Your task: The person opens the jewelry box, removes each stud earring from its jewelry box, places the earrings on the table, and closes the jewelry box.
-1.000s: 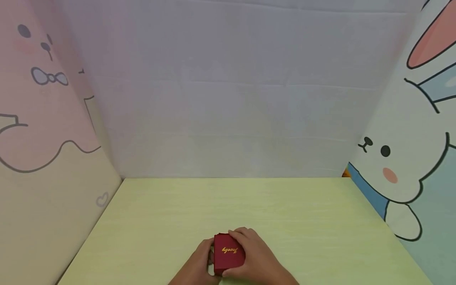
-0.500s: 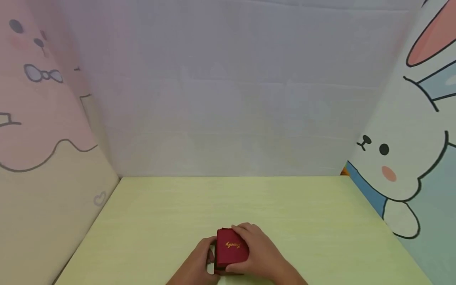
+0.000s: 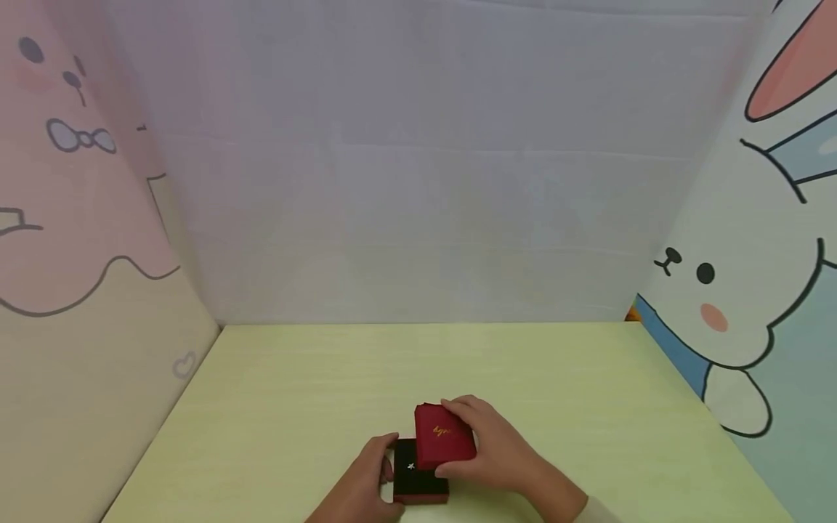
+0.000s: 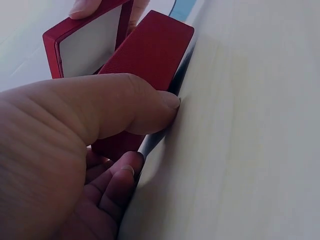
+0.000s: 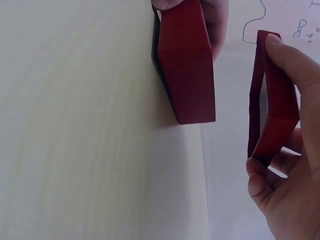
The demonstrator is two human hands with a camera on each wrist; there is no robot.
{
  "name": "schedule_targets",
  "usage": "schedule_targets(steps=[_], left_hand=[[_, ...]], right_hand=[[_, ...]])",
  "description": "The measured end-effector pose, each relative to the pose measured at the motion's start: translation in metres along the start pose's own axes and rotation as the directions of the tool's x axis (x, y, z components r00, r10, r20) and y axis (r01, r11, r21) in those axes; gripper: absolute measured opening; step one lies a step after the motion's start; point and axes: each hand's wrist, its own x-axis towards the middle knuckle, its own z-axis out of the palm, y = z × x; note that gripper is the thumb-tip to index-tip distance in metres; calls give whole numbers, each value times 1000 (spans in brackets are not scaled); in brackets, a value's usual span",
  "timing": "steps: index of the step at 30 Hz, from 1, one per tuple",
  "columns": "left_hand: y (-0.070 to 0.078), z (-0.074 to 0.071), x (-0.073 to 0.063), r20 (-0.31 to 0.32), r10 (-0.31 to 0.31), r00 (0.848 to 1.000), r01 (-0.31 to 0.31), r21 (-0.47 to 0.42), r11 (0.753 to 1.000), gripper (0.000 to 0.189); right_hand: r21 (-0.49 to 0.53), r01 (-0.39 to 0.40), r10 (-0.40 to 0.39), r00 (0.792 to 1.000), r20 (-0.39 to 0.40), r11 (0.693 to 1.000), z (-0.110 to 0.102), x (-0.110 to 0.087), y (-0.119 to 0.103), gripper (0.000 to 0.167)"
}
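A dark red jewelry box base (image 3: 421,499) sits on the table, its black insert (image 3: 405,484) facing up with a small silver star-like piece (image 3: 410,466) on it. My left hand (image 3: 366,476) grips the base at its left side, thumb and fingers at opposite edges. Above and to the right, my right hand (image 3: 490,447) holds the red lid (image 3: 445,439) by its edges; gold lettering shows on top. The lid overlaps part of the insert in the head view. In the left wrist view the lid's pale inside (image 4: 92,45) shows, raised off the base (image 4: 155,47).
The pale yellow-green table (image 3: 294,392) stretches ahead to a white cloth backdrop (image 3: 418,181). Cartoon-printed panels flank it, a pink and cream one (image 3: 85,290) at left and a rabbit one (image 3: 739,240) at right.
The right hand has lifted the lid off the base and moved it up and to the right, uncovering the black insert and silver piece. The left hand has stayed on the base.
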Motion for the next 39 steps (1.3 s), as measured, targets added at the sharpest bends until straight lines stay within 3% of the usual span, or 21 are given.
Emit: schedule_targets(steps=[10,17,31,39], left_hand=[[-2,-2,-1,-16,56,998,-56,-9,998,96],[-2,-2,-1,-19,47,999,-47,16,999,94],[1,-1,-1,-16,28,999,-28,-7,1000,95],[2,-1,-1,-16,21,1000,-22,-9,1000,94]], right_hand=[[-33,-54,50,994,-92,998,-14,12,30,97],[-31,-144,137,976,-168,989,-31,13,50,93],[-139,-152,135,983,-123,979,-43,28,72,98],[-177,-198,183,978,-98,964,-44,36,87,97]])
